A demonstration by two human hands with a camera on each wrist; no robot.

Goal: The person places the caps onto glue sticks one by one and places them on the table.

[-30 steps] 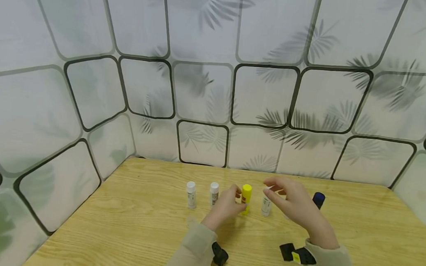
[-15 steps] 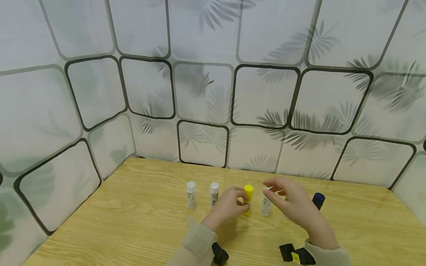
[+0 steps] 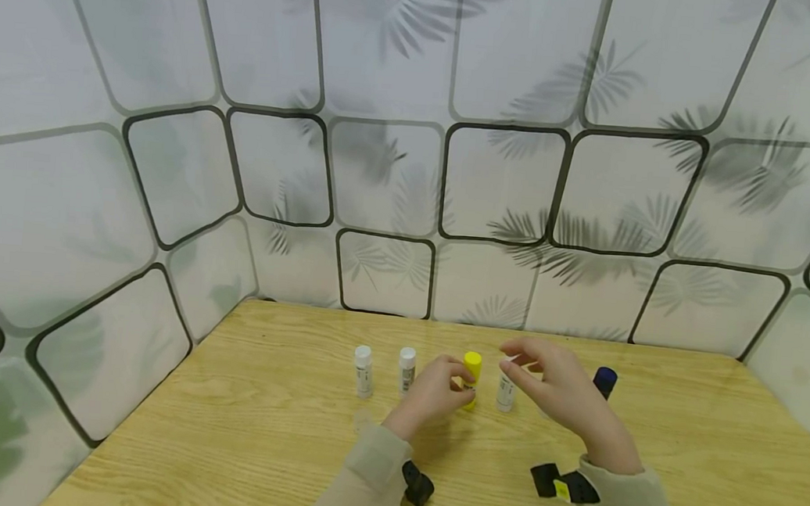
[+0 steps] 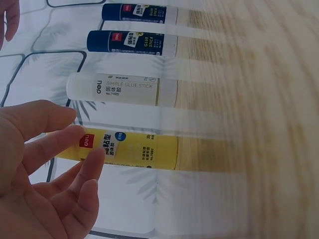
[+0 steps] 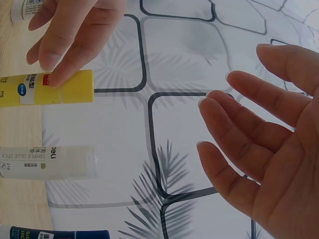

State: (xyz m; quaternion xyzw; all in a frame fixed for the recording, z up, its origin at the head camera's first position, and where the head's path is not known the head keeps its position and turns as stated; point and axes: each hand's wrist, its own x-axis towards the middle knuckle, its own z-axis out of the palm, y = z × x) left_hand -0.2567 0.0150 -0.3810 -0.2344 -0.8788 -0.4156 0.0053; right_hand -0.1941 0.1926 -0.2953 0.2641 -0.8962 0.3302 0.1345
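Note:
My left hand [image 3: 434,392] holds a yellow glue stick [image 4: 142,152] with its fingertips; the stick stands upright on the table. In the right wrist view, fingertips overlap the label of the yellow glue stick [image 5: 77,89]. My right hand [image 3: 558,389] hovers with loosely bent fingers near a white glue stick [image 3: 506,393], holding nothing. The right wrist view shows a gap between these fingers and the white glue stick [image 5: 55,162]. Farther right is a dark blue glue stick [image 3: 605,381], partly hidden by the right hand; the left wrist view shows a second blue glue stick [image 4: 132,42].
Two more white-capped sticks, one farther left [image 3: 364,372] and one beside the left hand [image 3: 407,367], stand in the row. A faint clear piece [image 3: 363,421] lies on the wooden table [image 3: 223,436]. A patterned curtain [image 3: 389,173] closes off the back and sides.
Over the last second, my left fingers have closed over the yellow glue stick, which has shifted slightly right. My right hand has stayed in place.

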